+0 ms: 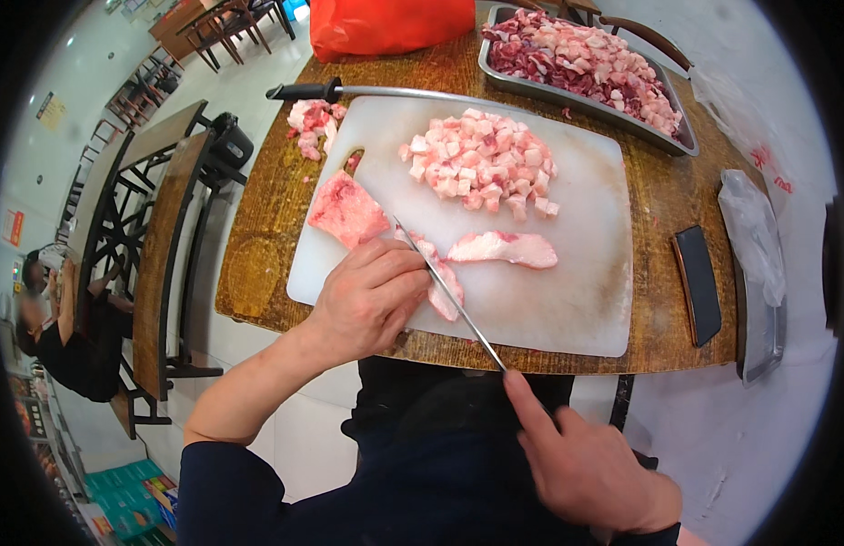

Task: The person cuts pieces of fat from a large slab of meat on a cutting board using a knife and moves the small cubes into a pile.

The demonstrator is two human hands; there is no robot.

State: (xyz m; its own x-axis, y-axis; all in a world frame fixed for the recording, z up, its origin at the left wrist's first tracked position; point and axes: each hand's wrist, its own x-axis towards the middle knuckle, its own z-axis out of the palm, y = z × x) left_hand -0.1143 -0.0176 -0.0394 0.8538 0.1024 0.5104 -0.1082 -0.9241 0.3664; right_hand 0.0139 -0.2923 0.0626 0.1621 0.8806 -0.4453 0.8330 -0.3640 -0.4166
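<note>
My right hand grips a long knife, its index finger along the back of the blade. Under my left hand, curled fingertips press on a strip of pale fat, and the blade lies right beside the knuckles. A larger slab of fat rests just beyond the left hand. To the right lies a cut slice of fat. Farther back, a heap of diced fat sits on the white cutting board. The knife handle is mostly hidden by my right hand.
A sharpening steel lies along the board's far edge, near some trimmings. Behind stand a red plastic bag and a metal tray of cut meat. A phone lies right on the wooden table. A person sits at far left.
</note>
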